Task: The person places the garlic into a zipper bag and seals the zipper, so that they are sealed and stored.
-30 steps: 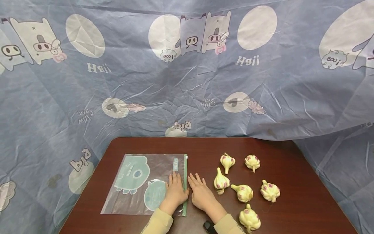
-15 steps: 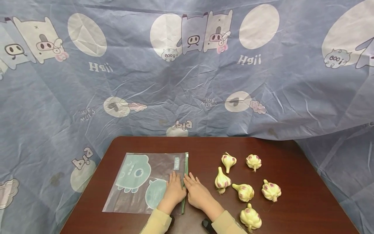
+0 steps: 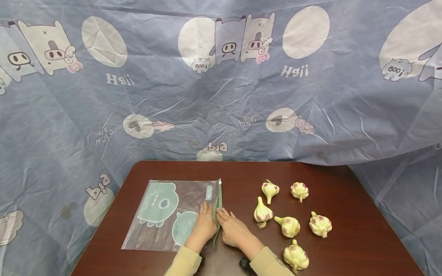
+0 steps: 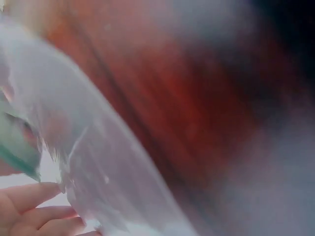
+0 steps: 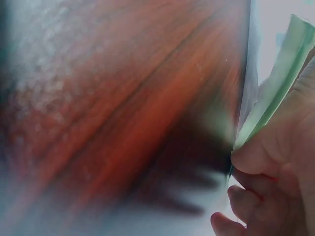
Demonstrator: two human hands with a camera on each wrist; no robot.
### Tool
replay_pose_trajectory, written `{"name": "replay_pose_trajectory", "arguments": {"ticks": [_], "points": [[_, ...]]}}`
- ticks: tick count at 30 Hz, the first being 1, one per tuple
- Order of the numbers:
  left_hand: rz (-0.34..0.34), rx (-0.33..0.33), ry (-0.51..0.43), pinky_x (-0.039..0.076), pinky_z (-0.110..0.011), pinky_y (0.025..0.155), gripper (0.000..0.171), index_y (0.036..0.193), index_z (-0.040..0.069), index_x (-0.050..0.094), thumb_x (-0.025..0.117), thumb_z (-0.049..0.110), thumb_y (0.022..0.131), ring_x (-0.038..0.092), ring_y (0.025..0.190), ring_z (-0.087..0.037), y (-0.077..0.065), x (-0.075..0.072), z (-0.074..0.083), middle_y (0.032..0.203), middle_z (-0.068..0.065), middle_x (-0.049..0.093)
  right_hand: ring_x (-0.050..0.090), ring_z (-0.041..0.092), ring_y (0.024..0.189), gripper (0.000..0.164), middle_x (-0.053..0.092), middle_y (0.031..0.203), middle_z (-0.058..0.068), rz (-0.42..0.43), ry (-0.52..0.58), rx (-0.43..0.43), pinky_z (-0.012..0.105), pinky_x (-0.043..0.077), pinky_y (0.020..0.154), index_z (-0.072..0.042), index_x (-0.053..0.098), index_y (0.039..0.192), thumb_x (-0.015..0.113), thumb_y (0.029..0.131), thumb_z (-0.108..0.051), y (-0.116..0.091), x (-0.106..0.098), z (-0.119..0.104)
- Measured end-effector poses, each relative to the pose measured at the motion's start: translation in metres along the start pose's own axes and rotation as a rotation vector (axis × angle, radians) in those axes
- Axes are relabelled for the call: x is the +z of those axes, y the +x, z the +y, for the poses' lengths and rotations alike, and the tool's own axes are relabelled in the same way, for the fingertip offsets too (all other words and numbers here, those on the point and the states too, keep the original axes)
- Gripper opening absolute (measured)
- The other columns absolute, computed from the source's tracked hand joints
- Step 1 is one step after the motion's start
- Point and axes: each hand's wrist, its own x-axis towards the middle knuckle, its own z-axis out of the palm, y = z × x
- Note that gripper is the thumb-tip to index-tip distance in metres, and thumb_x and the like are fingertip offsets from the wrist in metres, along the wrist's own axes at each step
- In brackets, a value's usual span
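Note:
A clear zip bag (image 3: pixel 193 191) with pale blue cartoon prints and a green zip edge lies flat on the table, left of centre. My left hand (image 3: pixel 203 224) is at its right side, seeming to pinch the film beside the zip; the thumb is hidden in the head view. Across the green edge, my right hand (image 3: pixel 235 230) pinches the strip, which the right wrist view shows running to the fingertips (image 5: pixel 246 157). Between the hands the edge looks slightly parted. The left wrist view shows raised film (image 4: pixel 113 162) beside fingers (image 4: pixel 34 196). Several garlic bulbs (image 3: pixel 263 212) lie to the right.
The brown table (image 3: pixel 172 168) has rounded far corners. Blue cartoon-printed cloth (image 3: pixel 207 96) hangs behind it and down both sides. The nearest garlic bulb (image 3: pixel 296 256) lies close to the right sleeve (image 3: pixel 271 264).
My right hand has moved left onto the bag's green edge. That edge has lifted and parted a little, and my left thumb has gone from sight. The garlic bulbs stay put.

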Motion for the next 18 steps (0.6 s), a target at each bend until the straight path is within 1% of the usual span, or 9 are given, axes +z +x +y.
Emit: {"name": "replay_pose_trajectory", "arguments": {"ticks": [3, 4, 6, 7, 8, 10, 12, 15, 18], "points": [[0.072, 0.022, 0.018, 0.041, -0.062, 0.104, 0.047, 0.124, -0.019, 0.053, 0.066, -0.005, 0.081, 0.04, 0.133, -0.055, 0.0, 0.0, 0.0, 0.14, -0.043, 0.041, 0.037, 0.031, 0.145, 0.045, 0.042, 0.154, 0.014, -0.002, -0.033, -0.012, 0.047, 0.035, 0.116, 0.001, 0.054, 0.138, 0.051, 0.093, -0.003, 0.0, 0.0, 0.0], [0.105, 0.023, 0.019, 0.046, -0.059, 0.099, 0.042, 0.12, -0.018, 0.055, 0.066, -0.007, 0.08, 0.048, 0.127, -0.055, -0.001, -0.001, 0.0, 0.135, -0.042, 0.046, 0.037, 0.03, 0.144, 0.043, 0.043, 0.153, 0.014, 0.001, -0.055, -0.021, 0.046, 0.035, 0.116, 0.001, 0.055, 0.137, 0.051, 0.094, -0.005, 0.001, 0.0, -0.001], [0.185, 0.024, 0.02, 0.057, -0.05, 0.084, 0.028, 0.103, -0.015, 0.06, 0.066, -0.01, 0.076, 0.063, 0.104, -0.049, -0.001, -0.002, 0.001, 0.115, -0.036, 0.06, 0.04, 0.03, 0.142, 0.04, 0.047, 0.151, 0.014, 0.02, -0.108, -0.051, 0.044, 0.036, 0.116, 0.002, 0.058, 0.133, 0.051, 0.095, -0.006, 0.002, 0.0, 0.0], [0.209, 0.014, 0.008, 0.058, -0.047, 0.075, 0.023, 0.097, -0.012, 0.06, 0.065, -0.011, 0.075, 0.066, 0.093, -0.045, -0.001, -0.003, 0.002, 0.105, -0.032, 0.063, 0.042, 0.029, 0.141, 0.038, 0.049, 0.149, 0.014, 0.031, -0.132, -0.067, 0.043, 0.036, 0.116, 0.002, 0.06, 0.131, 0.051, 0.096, -0.007, 0.003, 0.0, 0.0], [0.231, -0.001, -0.008, 0.058, -0.044, 0.068, 0.017, 0.091, -0.009, 0.059, 0.064, -0.011, 0.075, 0.066, 0.081, -0.04, -0.001, -0.005, 0.002, 0.094, -0.027, 0.063, 0.045, 0.028, 0.14, 0.036, 0.051, 0.147, 0.014, 0.044, -0.159, -0.084, 0.042, 0.037, 0.115, 0.002, 0.062, 0.129, 0.051, 0.096, -0.008, 0.005, 0.0, 0.001], [0.252, -0.047, -0.051, 0.053, -0.039, 0.056, 0.011, 0.083, -0.005, 0.056, 0.061, -0.01, 0.075, 0.06, 0.065, -0.03, -0.001, -0.01, 0.003, 0.079, -0.017, 0.058, 0.05, 0.027, 0.136, 0.033, 0.057, 0.142, 0.013, 0.072, -0.21, -0.122, 0.04, 0.04, 0.113, 0.001, 0.066, 0.124, 0.051, 0.096, -0.008, 0.008, -0.001, 0.003], [0.26, -0.093, -0.091, 0.049, -0.036, 0.051, 0.01, 0.081, -0.002, 0.054, 0.059, -0.008, 0.075, 0.055, 0.059, -0.025, -0.003, -0.018, 0.004, 0.072, -0.014, 0.056, 0.055, 0.025, 0.131, 0.031, 0.061, 0.136, 0.013, 0.097, -0.246, -0.159, 0.038, 0.042, 0.111, 0.001, 0.069, 0.12, 0.052, 0.096, -0.009, 0.011, -0.001, 0.005], [0.276, -0.148, -0.141, 0.045, -0.033, 0.046, 0.01, 0.084, -0.001, 0.053, 0.057, -0.007, 0.077, 0.052, 0.053, -0.022, -0.006, -0.03, 0.005, 0.066, -0.013, 0.057, 0.061, 0.022, 0.124, 0.029, 0.066, 0.129, 0.012, 0.131, -0.243, -0.19, 0.038, 0.046, 0.108, 0.001, 0.072, 0.113, 0.052, 0.094, -0.008, 0.016, -0.002, 0.009], [0.312, -0.145, -0.141, 0.041, -0.028, 0.042, 0.01, 0.087, -0.002, 0.054, 0.056, -0.008, 0.079, 0.05, 0.048, -0.019, -0.009, -0.043, 0.005, 0.061, -0.013, 0.057, 0.066, 0.02, 0.116, 0.026, 0.069, 0.123, 0.011, 0.171, -0.213, -0.211, 0.037, 0.049, 0.105, 0.0, 0.075, 0.104, 0.052, 0.091, -0.005, 0.022, -0.002, 0.013]]}}
